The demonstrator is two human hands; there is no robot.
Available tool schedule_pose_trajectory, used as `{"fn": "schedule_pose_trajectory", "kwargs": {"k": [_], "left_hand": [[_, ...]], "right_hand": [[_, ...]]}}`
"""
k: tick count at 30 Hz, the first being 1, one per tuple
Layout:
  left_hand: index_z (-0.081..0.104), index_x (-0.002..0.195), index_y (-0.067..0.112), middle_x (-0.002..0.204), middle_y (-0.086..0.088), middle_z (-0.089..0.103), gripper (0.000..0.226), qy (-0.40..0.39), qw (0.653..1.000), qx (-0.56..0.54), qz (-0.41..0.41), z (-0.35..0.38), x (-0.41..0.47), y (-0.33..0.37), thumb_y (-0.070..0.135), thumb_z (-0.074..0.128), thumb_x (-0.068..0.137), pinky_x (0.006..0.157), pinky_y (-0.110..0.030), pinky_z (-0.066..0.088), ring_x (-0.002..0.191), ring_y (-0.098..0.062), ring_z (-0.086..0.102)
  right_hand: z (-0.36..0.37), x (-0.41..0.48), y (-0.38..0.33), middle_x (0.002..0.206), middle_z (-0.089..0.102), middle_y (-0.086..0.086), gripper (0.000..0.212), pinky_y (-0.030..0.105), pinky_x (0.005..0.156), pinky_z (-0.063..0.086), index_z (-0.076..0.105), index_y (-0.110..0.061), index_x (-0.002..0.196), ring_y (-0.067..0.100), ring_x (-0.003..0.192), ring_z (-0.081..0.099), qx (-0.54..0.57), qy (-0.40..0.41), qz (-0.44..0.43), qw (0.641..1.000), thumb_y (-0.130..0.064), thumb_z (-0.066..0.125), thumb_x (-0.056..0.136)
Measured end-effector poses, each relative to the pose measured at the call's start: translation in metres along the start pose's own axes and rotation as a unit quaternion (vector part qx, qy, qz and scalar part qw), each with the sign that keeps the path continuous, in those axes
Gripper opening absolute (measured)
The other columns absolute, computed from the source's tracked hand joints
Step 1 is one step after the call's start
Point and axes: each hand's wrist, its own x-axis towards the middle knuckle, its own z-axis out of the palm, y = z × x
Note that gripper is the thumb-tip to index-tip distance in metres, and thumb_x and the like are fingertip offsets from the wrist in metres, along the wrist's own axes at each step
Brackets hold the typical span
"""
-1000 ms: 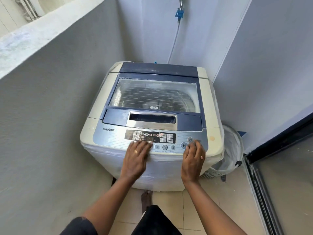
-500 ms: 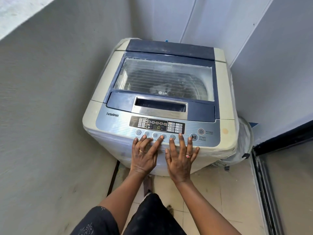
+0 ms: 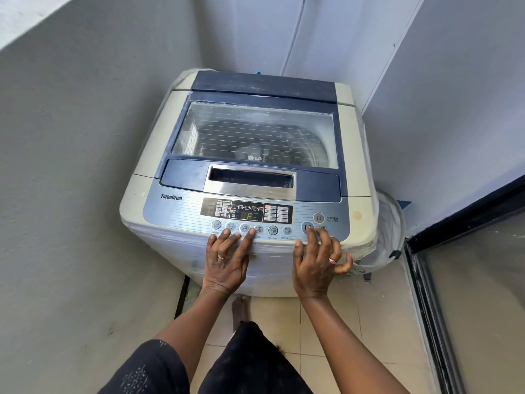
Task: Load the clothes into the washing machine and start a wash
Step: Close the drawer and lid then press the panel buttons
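Washing machine (image 3: 159,220): lid shut.
My left hand (image 3: 225,261): released, fingers flat on panel edge.
My right hand (image 3: 316,261): released, forefinger on start button (image 3: 305,226).

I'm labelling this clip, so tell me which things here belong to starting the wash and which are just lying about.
Part of the job:
washing machine
closed lid
control panel
start/pause button, under the right hand
left hand at the lower buttons

Just lying about:
white mesh basket beside the machine
dark-framed glass door
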Motion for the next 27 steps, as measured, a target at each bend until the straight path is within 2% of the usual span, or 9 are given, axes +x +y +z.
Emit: {"fn": "schedule_pose_trajectory", "kwargs": {"k": [3, 5, 8, 13, 17, 21, 24, 27], "left_hand": [[0.015, 0.148, 0.035, 0.114, -0.004, 0.037, 0.075, 0.005, 1.0, -0.004, -0.001, 0.0, 0.001, 0.001, 0.022, 0.051, 0.083, 0.117, -0.033, 0.012, 0.113, -0.024, 0.04], [0.016, 0.148, 0.034, 0.114, -0.005, 0.037, 0.075, 0.009, 1.0, -0.007, 0.002, 0.001, 0.001, 0.001, 0.021, 0.051, 0.083, 0.116, -0.033, 0.012, 0.113, -0.024, 0.04], [0.016, 0.148, 0.034, 0.114, -0.005, 0.037, 0.076, 0.01, 1.0, -0.004, 0.006, 0.001, 0.0, -0.001, 0.02, 0.052, 0.082, 0.117, -0.033, 0.012, 0.113, -0.024, 0.04], [0.016, 0.148, 0.034, 0.114, -0.005, 0.037, 0.074, 0.002, 1.0, -0.008, 0.004, -0.002, 0.0, 0.0, 0.021, 0.051, 0.083, 0.119, -0.032, 0.009, 0.114, -0.024, 0.04], [0.014, 0.148, 0.035, 0.114, -0.005, 0.037, 0.075, 0.0, 1.0, -0.023, -0.003, -0.006, 0.002, 0.001, 0.02, 0.049, 0.084, 0.119, -0.031, 0.007, 0.114, -0.024, 0.04], [0.016, 0.148, 0.035, 0.114, -0.004, 0.038, 0.073, 0.008, 0.999, -0.044, 0.01, -0.008, 0.001, -0.001, 0.019, 0.048, 0.084, 0.117, -0.031, 0.01, 0.114, -0.023, 0.041], [0.024, 0.145, 0.038, 0.113, -0.002, 0.04, 0.067, -0.007, 0.998, -0.059, 0.019, -0.012, 0.003, -0.006, 0.022, 0.048, 0.084, 0.111, -0.031, 0.02, 0.11, -0.021, 0.044], [0.045, 0.129, 0.036, 0.105, 0.001, 0.042, 0.046, -0.047, 0.995, -0.087, 0.005, -0.022, 0.014, -0.011, 0.025, 0.043, 0.085, 0.089, -0.033, 0.031, 0.094, -0.02, 0.044]], "right_hand": [[0.002, 0.004, 0.002, 0.116, 0.046, -0.003, 0.026, 0.043, 0.095, 0.022, 0.055, -0.03, 0.107, 0.022, 0.105, 0.044, 0.021, 0.019, -0.005, 1.0, -0.039, 0.032, 0.099], [0.004, 0.008, 0.001, 0.112, 0.046, -0.001, 0.02, 0.042, 0.092, 0.025, 0.055, -0.029, 0.096, 0.024, 0.101, 0.045, 0.042, 0.041, -0.003, 0.998, -0.036, 0.036, 0.097], [0.008, 0.02, 0.0, 0.104, 0.045, 0.001, 0.008, 0.04, 0.09, 0.027, 0.048, -0.024, 0.077, 0.025, 0.096, 0.046, 0.053, 0.079, -0.019, 0.995, -0.024, 0.052, 0.084], [0.011, 0.034, -0.005, 0.102, 0.046, 0.0, 0.013, 0.038, 0.086, 0.028, 0.048, -0.019, 0.061, 0.024, 0.092, 0.047, 0.074, 0.081, -0.053, 0.993, -0.011, 0.054, 0.069], [0.009, 0.033, 0.004, 0.103, 0.047, 0.006, 0.011, 0.037, 0.082, 0.034, 0.049, -0.014, 0.068, 0.028, 0.093, 0.047, 0.122, 0.069, -0.094, 0.986, -0.009, 0.055, 0.076], [0.003, 0.035, 0.015, 0.099, 0.045, 0.008, 0.022, 0.035, 0.08, 0.035, 0.062, -0.005, 0.058, 0.028, 0.092, 0.045, 0.141, 0.06, -0.108, 0.982, -0.01, 0.058, 0.078], [0.0, 0.038, 0.015, 0.099, 0.047, 0.008, 0.024, 0.034, 0.082, 0.035, 0.064, -0.004, 0.058, 0.028, 0.091, 0.046, 0.156, 0.038, -0.108, 0.981, -0.011, 0.057, 0.079], [-0.002, 0.047, 0.011, 0.09, 0.062, 0.014, 0.025, 0.035, 0.082, 0.038, 0.063, -0.002, 0.058, 0.026, 0.086, 0.051, 0.179, 0.009, -0.117, 0.977, -0.009, 0.054, 0.08]]}}
